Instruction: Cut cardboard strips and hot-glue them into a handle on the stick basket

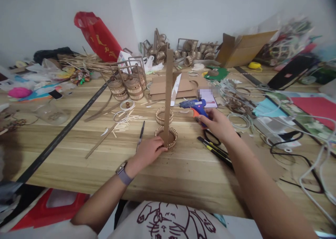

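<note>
No writing legible
Gold marks on the red bag (98, 36) are too small to read; the shirt (168, 221) bears only a drawing.

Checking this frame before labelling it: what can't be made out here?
Head view.
Foot of the cardboard strip in the woven ring: covered by the left hand.
Glue gun handle and trigger: wrapped by the right hand.
Pale card behind the gun: top blurred out.
Black-and-yellow cutter: far end hidden under the right forearm.
</note>
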Motion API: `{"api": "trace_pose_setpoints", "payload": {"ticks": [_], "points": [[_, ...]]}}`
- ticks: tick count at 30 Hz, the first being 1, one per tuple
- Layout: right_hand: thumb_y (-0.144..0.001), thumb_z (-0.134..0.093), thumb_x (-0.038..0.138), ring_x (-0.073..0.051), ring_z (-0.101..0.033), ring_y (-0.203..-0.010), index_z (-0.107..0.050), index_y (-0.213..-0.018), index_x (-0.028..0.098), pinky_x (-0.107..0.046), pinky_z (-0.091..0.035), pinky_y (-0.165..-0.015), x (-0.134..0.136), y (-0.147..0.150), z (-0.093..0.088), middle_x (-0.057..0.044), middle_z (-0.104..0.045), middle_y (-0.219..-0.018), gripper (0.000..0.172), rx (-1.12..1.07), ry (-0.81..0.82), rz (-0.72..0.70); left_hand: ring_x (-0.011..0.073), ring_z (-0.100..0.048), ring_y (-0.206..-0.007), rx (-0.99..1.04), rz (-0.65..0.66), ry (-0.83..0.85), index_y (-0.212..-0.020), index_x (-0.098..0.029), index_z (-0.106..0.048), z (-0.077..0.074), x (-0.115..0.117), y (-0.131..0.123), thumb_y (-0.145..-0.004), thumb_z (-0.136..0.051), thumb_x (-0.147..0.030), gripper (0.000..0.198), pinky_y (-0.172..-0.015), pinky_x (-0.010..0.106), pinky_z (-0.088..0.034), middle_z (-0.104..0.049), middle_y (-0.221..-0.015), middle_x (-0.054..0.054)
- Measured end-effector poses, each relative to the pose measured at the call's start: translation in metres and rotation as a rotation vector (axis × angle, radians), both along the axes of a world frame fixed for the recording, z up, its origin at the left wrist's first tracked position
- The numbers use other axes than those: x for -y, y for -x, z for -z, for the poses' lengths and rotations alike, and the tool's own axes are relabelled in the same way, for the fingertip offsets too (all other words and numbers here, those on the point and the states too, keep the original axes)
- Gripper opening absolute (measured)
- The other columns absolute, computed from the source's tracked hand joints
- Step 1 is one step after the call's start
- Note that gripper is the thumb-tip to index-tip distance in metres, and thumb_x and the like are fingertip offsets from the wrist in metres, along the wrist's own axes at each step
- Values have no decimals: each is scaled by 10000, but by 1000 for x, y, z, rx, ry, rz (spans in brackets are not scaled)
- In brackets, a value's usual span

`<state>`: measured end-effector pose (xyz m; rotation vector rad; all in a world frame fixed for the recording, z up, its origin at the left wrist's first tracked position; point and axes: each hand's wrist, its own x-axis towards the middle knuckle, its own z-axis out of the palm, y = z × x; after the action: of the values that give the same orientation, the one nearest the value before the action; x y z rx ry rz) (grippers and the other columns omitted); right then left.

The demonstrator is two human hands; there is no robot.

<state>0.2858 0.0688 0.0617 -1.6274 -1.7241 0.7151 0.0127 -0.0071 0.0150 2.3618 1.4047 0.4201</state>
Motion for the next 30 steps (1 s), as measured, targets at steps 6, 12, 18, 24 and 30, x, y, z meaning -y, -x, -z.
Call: {"api": "trace_pose_setpoints", "payload": {"ticks": [6,12,18,24,30], "points": [[-676,-788,388,-128,-531,-543,-574,-835,222,-275,-472,-553,38,-8,5,48,-558,-604,314,-613,137,-122,217,-668,-898,14,-12,-30,-858,-180,-703,-1,1,-4,-950,-592,-338,214,-774,295,-492,-709,-955,55],[-631,-803,441,-95,-374,-452,-610,-757,203,-271,-404,-469,51,0,25,80,-419,-482,332,-816,235,-231,198,-654,-858,51,-42,-87,-848,-168,-673,8,4,-10,-956,-587,-333,215,-735,280,-479,-683,-954,53],[-596,-849,430,-121,-489,-542,-640,-747,193,-289,-474,-507,51,6,36,15,-541,-628,350,-814,270,-238,190,-649,-876,48,-58,-120,-920,-175,-660,15,6,-12,-979,-544,-355,222,-747,284,-488,-661,-1039,50],[-561,-879,445,-114,-496,-544,-642,-736,192,-251,-420,-436,56,6,37,-53,-646,-789,389,-804,319,-192,193,-657,-872,26,-38,-154,-915,-172,-645,16,6,-12,-992,-512,-358,240,-738,293,-494,-659,-1065,53],[-579,-869,465,-92,-457,-474,-662,-726,170,-252,-393,-446,62,7,31,-32,-636,-680,389,-684,357,-195,194,-649,-841,22,-44,-165,-870,-169,-633,13,7,-13,-990,-513,-348,246,-707,294,-484,-657,-1020,56]]}}
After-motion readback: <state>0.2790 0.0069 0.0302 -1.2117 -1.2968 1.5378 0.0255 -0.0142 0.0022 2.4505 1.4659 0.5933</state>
